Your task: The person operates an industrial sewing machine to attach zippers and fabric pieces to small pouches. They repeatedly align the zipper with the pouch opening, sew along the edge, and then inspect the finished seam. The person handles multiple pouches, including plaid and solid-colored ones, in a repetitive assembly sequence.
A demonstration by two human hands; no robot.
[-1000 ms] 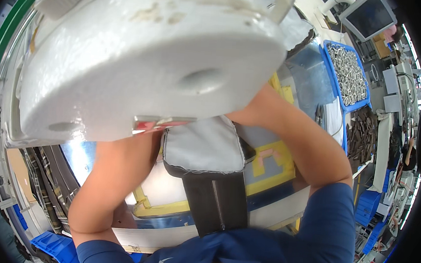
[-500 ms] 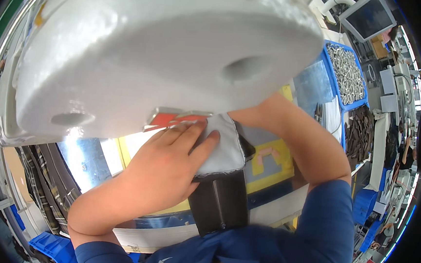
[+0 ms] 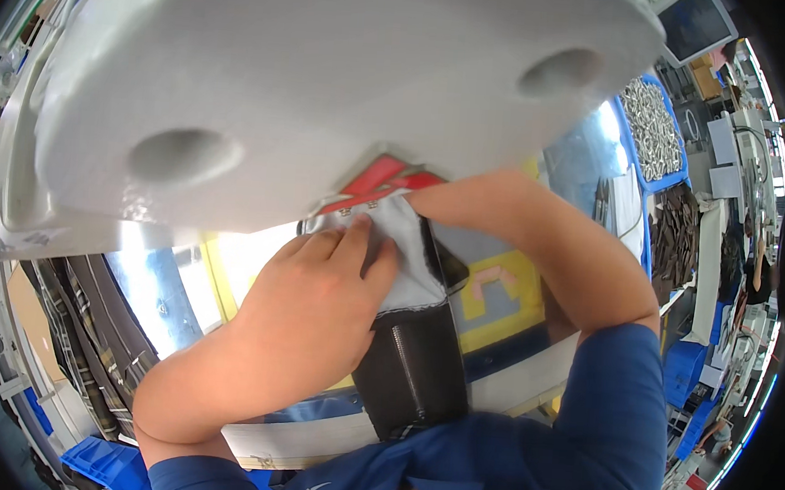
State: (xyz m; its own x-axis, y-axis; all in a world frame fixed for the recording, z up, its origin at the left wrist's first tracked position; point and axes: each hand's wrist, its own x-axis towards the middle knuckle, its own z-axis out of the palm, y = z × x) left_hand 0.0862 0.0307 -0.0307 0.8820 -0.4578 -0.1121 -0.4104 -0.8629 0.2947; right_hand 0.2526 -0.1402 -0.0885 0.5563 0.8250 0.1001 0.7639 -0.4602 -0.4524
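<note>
A large white machine head (image 3: 349, 78) with red and silver trim fills the upper view. Below it a grey fabric piece (image 3: 416, 274) with stitched edges lies on a black piece with a zipper (image 3: 415, 374). My left hand (image 3: 316, 303) rests on the grey piece from the left, fingers extended and slightly apart, fingertips near small metal fittings (image 3: 368, 205) at its upper edge. My right hand (image 3: 432, 198) reaches in from the right at the grey piece's top; its fingers are hidden by the machine head.
Yellow-taped work surface (image 3: 487, 329) underneath. At right, a blue tray of metal parts (image 3: 651, 127), dark pieces (image 3: 671, 237), blue bins (image 3: 680, 370), a monitor (image 3: 685, 24) and distant people. At left, dark plaid strips (image 3: 95, 333) and a blue crate (image 3: 99, 466).
My left hand has come out from beneath the machine head onto the grey piece and shifted slightly upward. The machine head fills more of the upper right as the view shifts.
</note>
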